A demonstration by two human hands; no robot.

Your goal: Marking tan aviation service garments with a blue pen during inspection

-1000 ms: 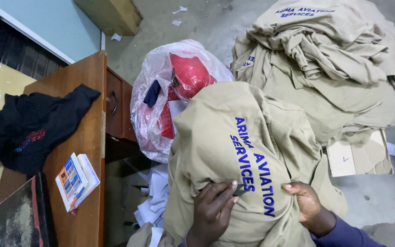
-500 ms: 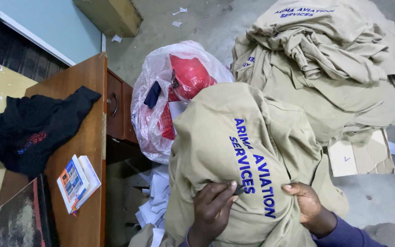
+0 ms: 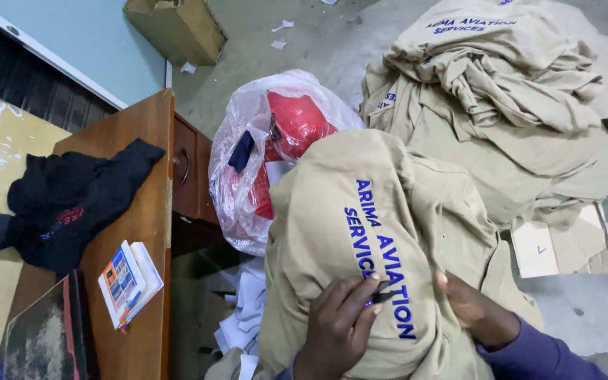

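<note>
I note my left hand [image 3: 339, 324] pinching a small dark tool [image 3: 381, 298] on the khaki garment [image 3: 360, 232], its lettering running away from me; right hand [image 3: 473, 309] grips the cloth alongside.

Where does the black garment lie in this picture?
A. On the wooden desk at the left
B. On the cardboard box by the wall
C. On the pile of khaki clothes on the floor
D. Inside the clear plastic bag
A: the black garment is spread on the top of the wooden desk, beside a small booklet, apart from the clear plastic bag.
</note>
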